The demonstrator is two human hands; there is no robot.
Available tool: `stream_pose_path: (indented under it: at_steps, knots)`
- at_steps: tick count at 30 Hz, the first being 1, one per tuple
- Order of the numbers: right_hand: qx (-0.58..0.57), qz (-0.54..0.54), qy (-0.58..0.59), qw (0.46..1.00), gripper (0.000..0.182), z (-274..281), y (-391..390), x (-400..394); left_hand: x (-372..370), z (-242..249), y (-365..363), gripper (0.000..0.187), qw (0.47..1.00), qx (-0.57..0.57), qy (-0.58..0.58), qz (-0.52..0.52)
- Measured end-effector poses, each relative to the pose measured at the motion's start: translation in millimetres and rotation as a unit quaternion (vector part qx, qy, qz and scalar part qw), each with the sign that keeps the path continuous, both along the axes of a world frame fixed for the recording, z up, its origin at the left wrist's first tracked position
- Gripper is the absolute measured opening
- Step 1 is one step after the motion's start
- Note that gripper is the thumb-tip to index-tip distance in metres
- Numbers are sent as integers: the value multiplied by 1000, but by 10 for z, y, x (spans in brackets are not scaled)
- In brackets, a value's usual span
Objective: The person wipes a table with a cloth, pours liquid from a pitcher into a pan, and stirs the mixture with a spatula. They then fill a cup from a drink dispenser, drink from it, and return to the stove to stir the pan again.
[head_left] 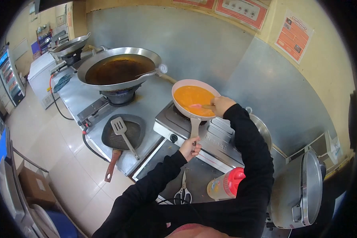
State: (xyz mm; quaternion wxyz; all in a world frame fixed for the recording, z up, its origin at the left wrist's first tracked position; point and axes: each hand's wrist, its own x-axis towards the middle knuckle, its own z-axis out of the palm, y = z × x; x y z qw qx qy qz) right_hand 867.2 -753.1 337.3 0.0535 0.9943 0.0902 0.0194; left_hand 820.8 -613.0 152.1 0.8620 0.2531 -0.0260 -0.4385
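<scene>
A light pink frying pan point(182, 84) sits on the portable gas stove point(166, 129), with orange liquid point(190, 95) spread across its inside. My left hand point(190, 148) is wrapped round the pan's pale handle, which points toward me. Over the pan's right rim, my right hand point(223, 106) grips the wooden handle of a spatula point(206, 106). Its pink head dips into the orange liquid, partly covered by it. Below my left hand, scissors point(183, 192) lie on the dark counter beside a jar with a red lid point(235, 180).
To the left, a large wok point(156, 59) of dark oil stands on a burner. A square grill pan point(107, 137) with a slotted turner point(121, 129) across it lies in front. At right are a big metal pot point(287, 194) and another metal pan point(262, 131) behind my sleeve.
</scene>
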Motion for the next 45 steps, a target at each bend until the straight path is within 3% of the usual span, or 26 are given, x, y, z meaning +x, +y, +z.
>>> stream_pose_path:
  at_steps: [7,17,20,28,35,41,45]
  knots:
    - [-8,-10,27,1000,20,-93,-82,-87,-7,9,-20,17,1000,-11,9,4]
    - [97,-38,14,994,23,-292,-158,875,-31,59,12,18,1000,-1,9,7]
    - [89,-23,-17,996,23,-407,-211,1159,-20,55,4,19,1000,10,-3,12]
    - [28,-103,-57,993,22,-573,-610,1420,-24,8,-19,19,1000,-8,-2,20]
    - [37,-123,-21,991,46,-481,-946,1177,-20,3,-8,17,1000,6,-4,18]
    - [20,-111,105,988,43,102,-647,501,-32,38,-11,16,1000,-2,0,24]
    - [73,-84,136,984,36,228,-533,274,-60,75,7,16,1000,2,6,24]
